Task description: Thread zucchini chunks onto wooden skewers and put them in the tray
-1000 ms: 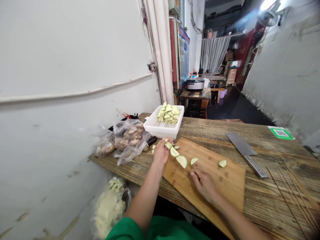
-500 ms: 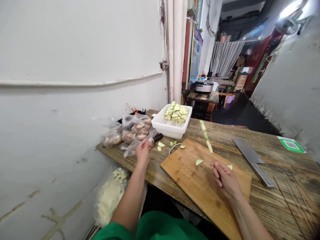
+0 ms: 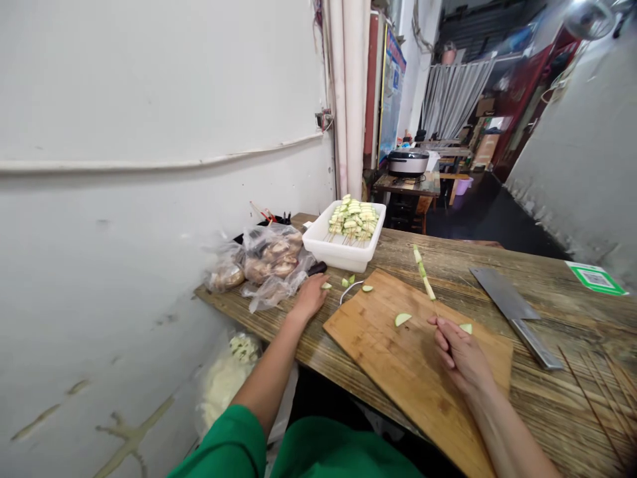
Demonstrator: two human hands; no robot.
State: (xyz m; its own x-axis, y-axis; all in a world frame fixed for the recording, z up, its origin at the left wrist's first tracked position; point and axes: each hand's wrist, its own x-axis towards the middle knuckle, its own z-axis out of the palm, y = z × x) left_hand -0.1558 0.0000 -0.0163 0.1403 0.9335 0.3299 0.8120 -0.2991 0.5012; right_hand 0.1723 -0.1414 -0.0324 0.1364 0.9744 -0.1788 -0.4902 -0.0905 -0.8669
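Observation:
My right hand [image 3: 460, 352] is closed around the bare lower end of a skewer above the cutting board [image 3: 388, 358]. Pale green vegetable pieces [image 3: 424, 273] are threaded along its upper part. On the board lie a half-round slice [image 3: 403, 319] and another slice [image 3: 466, 328] partly behind my right hand. My left hand [image 3: 312, 297] rests low over the table left of the board, fingers stretched toward a small slice [image 3: 326, 285] at its fingertips. What lies beneath those fingers is hidden.
A white tub [image 3: 343, 254] holds many loaded skewers [image 3: 354, 219]. Plastic bags [image 3: 273, 255] of brownish food sit against the wall. A cleaver [image 3: 507, 309] lies right of the board, with bare skewers [image 3: 597, 392] nearer me. A dark handle-like object [image 3: 317, 268] lies behind my left hand.
My left hand has moved right, from beside the plastic bag to the loose slices. My right hand still holds the skewer in much the same place. The view has shifted slightly.

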